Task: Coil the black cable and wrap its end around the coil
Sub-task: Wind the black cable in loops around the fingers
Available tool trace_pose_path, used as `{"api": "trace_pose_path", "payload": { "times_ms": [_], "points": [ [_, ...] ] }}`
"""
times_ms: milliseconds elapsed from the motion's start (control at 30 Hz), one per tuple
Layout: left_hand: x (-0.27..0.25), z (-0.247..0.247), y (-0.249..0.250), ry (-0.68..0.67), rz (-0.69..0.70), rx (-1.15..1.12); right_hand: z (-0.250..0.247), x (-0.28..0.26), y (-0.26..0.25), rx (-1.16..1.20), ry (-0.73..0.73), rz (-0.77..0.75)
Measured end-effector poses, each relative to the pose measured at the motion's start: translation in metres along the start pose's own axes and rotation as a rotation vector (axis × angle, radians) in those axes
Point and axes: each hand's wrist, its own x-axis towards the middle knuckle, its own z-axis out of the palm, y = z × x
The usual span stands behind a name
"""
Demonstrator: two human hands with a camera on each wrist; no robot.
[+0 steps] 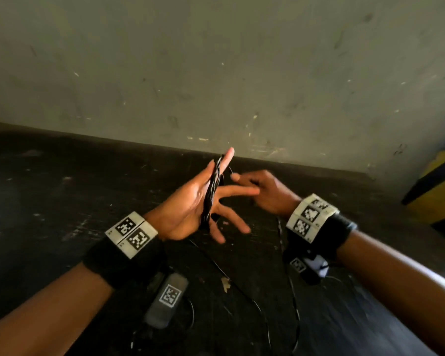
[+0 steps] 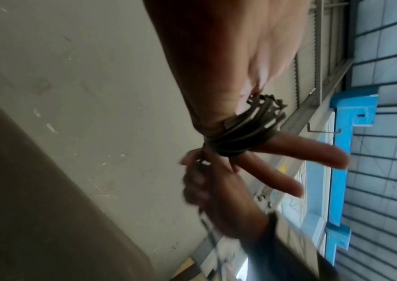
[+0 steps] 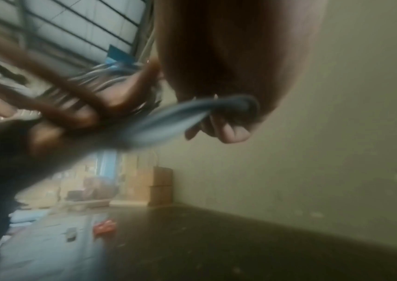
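The black cable [image 1: 212,191] is wound in several loops across my left hand [image 1: 188,209], running from the index finger down over the palm. That hand is raised with straight, spread fingers [image 2: 312,154], and the coil [image 2: 243,133] sits at their base. Just behind it my right hand [image 1: 262,191] pinches the cable's free strand [image 2: 204,165] close to the coil. The loose rest of the cable [image 1: 242,291] trails down onto the dark table. In the right wrist view the cable [image 3: 180,117] is a blur beside the right thumb [image 3: 231,131].
The dark, scuffed table [image 1: 62,188] meets a grey-green wall [image 1: 216,73] right behind the hands. A yellow and black box [image 1: 437,191] stands at the right edge. More thin wires [image 1: 297,317] run across the table toward me.
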Motion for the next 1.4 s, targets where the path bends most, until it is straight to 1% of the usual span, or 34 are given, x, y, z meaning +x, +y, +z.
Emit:
{"api": "trace_pose_path", "payload": {
  "times_ms": [67,133,167,233,300,367,467,633,733,800,900,1033,1067,1167,1233,1333,1400],
  "points": [
    [0.010,0.001,0.006,0.058,0.086,-0.026,0.024,-0.008,0.002,0.064,-0.066,0.113],
    [0.019,-0.002,0.012,0.142,0.159,-0.034,0.043,-0.016,-0.004,0.135,-0.203,0.237],
    [0.022,-0.004,0.014,0.183,0.193,-0.021,0.051,-0.020,-0.009,0.143,-0.278,0.263],
    [0.029,-0.011,0.017,0.266,0.244,0.043,0.060,-0.028,-0.022,0.154,-0.410,0.262],
    [0.032,-0.017,0.016,0.339,0.256,0.134,0.060,-0.033,-0.035,0.154,-0.479,0.253],
    [0.033,-0.023,0.012,0.375,0.241,0.215,0.053,-0.034,-0.046,0.112,-0.481,0.246],
    [0.029,-0.030,0.003,0.407,0.195,0.307,0.035,-0.033,-0.056,-0.041,-0.422,0.222],
    [0.018,-0.037,-0.009,0.447,0.126,0.464,0.001,-0.034,-0.070,-0.320,-0.443,0.102],
    [0.014,-0.035,-0.019,0.434,0.054,0.530,-0.019,-0.028,-0.082,-0.487,-0.444,0.041],
    [0.013,-0.032,-0.026,0.396,0.007,0.578,-0.034,-0.020,-0.089,-0.566,-0.425,0.025],
    [0.010,-0.024,-0.034,0.345,-0.041,0.646,-0.055,-0.007,-0.099,-0.636,-0.417,0.017],
    [0.007,-0.017,-0.038,0.302,-0.122,0.616,-0.081,0.010,-0.105,-0.696,-0.351,-0.046],
    [0.008,-0.018,-0.040,0.287,-0.153,0.602,-0.086,0.014,-0.105,-0.696,-0.328,-0.061],
    [0.006,-0.018,-0.041,0.187,-0.212,0.496,-0.099,0.023,-0.095,-0.637,-0.263,-0.105],
    [0.002,-0.015,-0.040,0.174,-0.226,0.457,-0.100,0.026,-0.082,-0.586,-0.237,-0.136],
    [-0.006,-0.003,-0.033,0.069,-0.146,0.367,-0.089,0.025,-0.054,-0.511,-0.203,-0.148],
    [-0.009,0.001,-0.026,0.021,-0.122,0.309,-0.076,0.022,-0.034,-0.442,-0.144,-0.137]
  ]
}}
